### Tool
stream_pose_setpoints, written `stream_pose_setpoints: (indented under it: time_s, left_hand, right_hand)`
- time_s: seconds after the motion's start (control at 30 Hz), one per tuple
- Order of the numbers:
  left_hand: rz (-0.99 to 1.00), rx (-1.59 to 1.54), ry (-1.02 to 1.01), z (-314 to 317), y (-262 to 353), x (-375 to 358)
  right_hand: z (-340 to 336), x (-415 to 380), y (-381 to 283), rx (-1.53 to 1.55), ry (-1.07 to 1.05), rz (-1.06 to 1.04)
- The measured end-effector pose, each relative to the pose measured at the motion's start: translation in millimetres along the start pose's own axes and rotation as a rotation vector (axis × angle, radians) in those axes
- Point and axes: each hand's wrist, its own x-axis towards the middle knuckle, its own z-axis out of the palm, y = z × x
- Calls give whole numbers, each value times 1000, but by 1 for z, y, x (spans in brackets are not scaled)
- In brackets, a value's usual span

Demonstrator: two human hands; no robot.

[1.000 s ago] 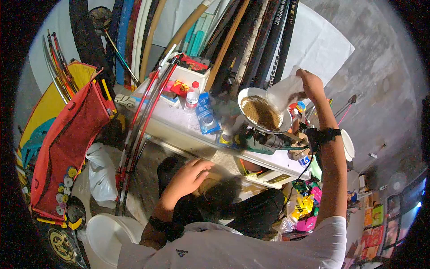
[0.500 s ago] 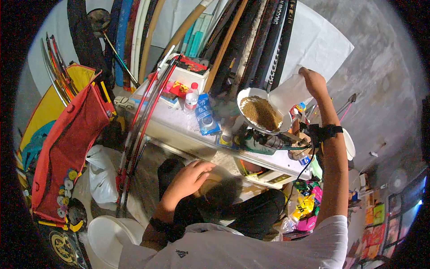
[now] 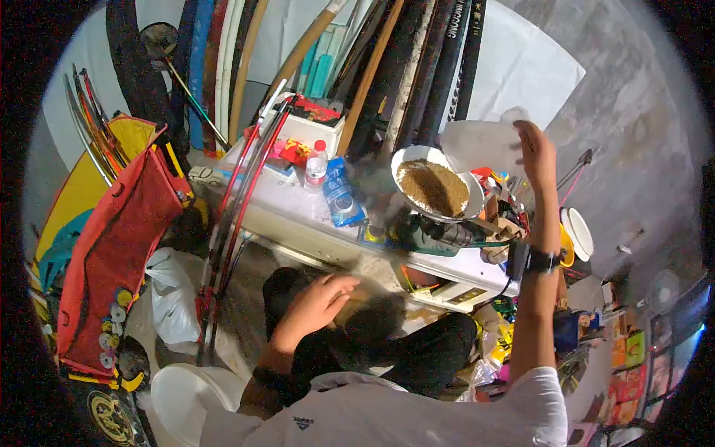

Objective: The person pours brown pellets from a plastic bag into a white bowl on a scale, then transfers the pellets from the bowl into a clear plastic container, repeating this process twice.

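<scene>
My right hand (image 3: 538,156) is raised with fingers loosely curled and apart, beside a translucent plastic bag (image 3: 477,145). The bag stands behind the rim of a white bowl (image 3: 400,165), which holds brown granular material (image 3: 439,186). Under the bowl is a dark and greenish device (image 3: 443,237), partly hidden. Over my lap, my left hand (image 3: 316,304) is held with its fingers stretched out and nothing in them. A blue printed packet (image 3: 342,195) and a red-capped bottle (image 3: 316,165) rest on the white bench to the bowl's left.
Red and black rods (image 3: 238,201) lean against the front of the white bench (image 3: 290,223). Left are a red bag (image 3: 112,253), a white plastic bag (image 3: 173,298) and a white bucket (image 3: 182,402). Long tubes and cases (image 3: 410,82) stand behind; bright packets (image 3: 495,339) lie lower right.
My right hand has let go of the translucent bag and moved slightly right, its fingers loosening. The bag now sits lower behind the bowl. My left hand has barely moved.
</scene>
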Motion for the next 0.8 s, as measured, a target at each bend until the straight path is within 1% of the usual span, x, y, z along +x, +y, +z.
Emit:
stream_pose_setpoints:
  time_s: [0.03,0.07,0.1,0.13,0.17,0.2,0.23,0.27,0.3,0.33,0.37,0.4,0.43,0.47,0.5,0.57,0.6,0.67,0.7,0.73,0.77,0.8]
  left_hand:
    - [-1,4,-5,1,0,-1]
    - [-36,-80,-18,1,-2,-1]
    - [-70,-163,-32,3,-4,-1]
    - [-67,-157,-41,5,-7,0]
    - [-45,-219,-44,10,-11,1]
    - [-24,-281,-47,12,-13,2]
    - [-22,-275,-60,13,-10,3]
    - [-24,-323,-48,14,-4,6]
    - [-25,-371,-33,15,-1,10]
    - [19,-503,-59,17,-2,13]
    - [19,-497,-75,18,2,17]
    - [42,-700,-13,19,9,20]
    - [58,-905,48,21,14,23]
    - [110,-979,14,20,15,30]
    - [99,-975,-11,21,16,34]
    - [-42,-921,-75,26,14,38]
    - [-54,-915,-95,31,8,37]
    - [-154,-540,-151,45,-12,35]
    - [-196,-350,-177,48,-15,34]
    - [-235,-310,-43,57,-11,31]
    - [-240,-301,-58,62,-20,28]
    - [-244,-189,-34,73,-39,24]
  right_hand:
    - [-1,-16,0,65,65,-7]
    - [1,-36,1,68,69,1]
    - [6,-57,4,208,179,2]
    - [11,-79,6,346,291,2]
    - [15,-103,3,504,346,47]
    - [27,-126,14,421,489,109]
    - [34,-151,6,527,506,226]
    - [45,-175,0,609,517,369]
    - [56,-202,-8,618,481,567]
    - [76,-231,1,758,440,633]
    - [95,-260,1,840,399,737]
    - [113,-285,-4,955,383,738]
    - [128,-311,-1,1020,284,823]
    - [143,-336,7,1090,182,807]
    - [151,-349,0,1217,158,914]
    - [169,-378,1,1218,103,969]
    - [177,-392,4,1224,120,986]
    - [197,-416,14,1294,9,1122]
    - [207,-428,20,1303,23,1131]
    - [217,-439,27,1298,-42,1129]
    - [230,-452,35,1293,-108,1129]
    - [249,-469,48,1315,-147,1144]
